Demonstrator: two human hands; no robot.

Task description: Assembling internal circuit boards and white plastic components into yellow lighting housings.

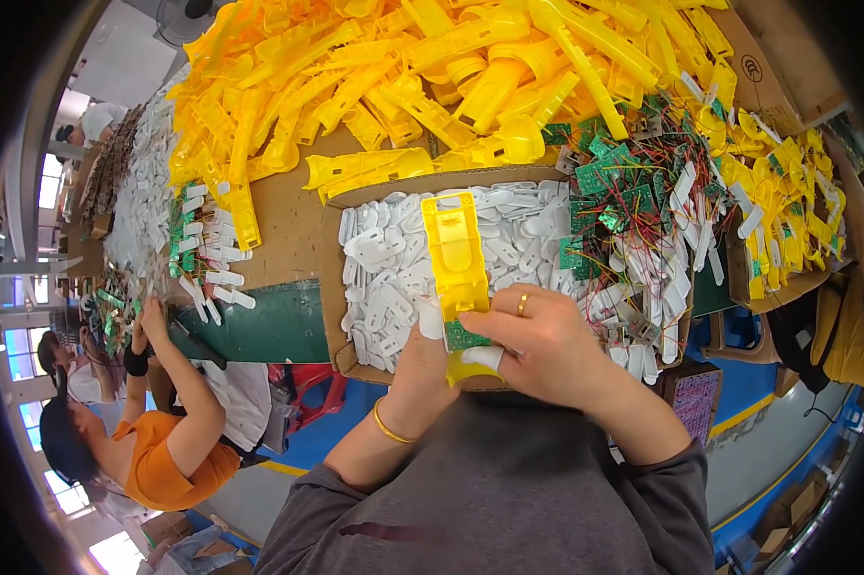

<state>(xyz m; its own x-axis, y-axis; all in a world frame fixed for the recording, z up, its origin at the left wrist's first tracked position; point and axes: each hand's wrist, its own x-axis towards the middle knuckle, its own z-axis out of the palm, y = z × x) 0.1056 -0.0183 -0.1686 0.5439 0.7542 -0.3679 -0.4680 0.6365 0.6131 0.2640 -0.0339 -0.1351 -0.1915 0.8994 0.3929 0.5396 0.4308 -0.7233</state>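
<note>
Just above the person's chest, at the near edge of the bench (pixel 288 331), a yellow shell (pixel 456 254) stands up from between both hands, its long axis running away from the body toward the heaped parts. The left hand (pixel 422 359) is closed around its lower end from the left and below, thumb up beside a small green board (pixel 467 335) seated at the shell's base. The right hand (pixel 537 345) comes in from the right, fingers curled narrow and pinching on that board and the shell's lower edge; a ring shows on one finger. Both hands meet at the shell's near end, so neither is clearly closer, and the far end is free.

Directly behind the shell lies a cardboard box (pixel 331 287) filled with white clips (pixel 384 268). To its right is a tangle of green boards with red wires (pixel 623 182). Farther back a large pile of yellow shells (pixel 403 67) covers the bench. At the left, another person in an orange shirt (pixel 163 460) works at the same bench.
</note>
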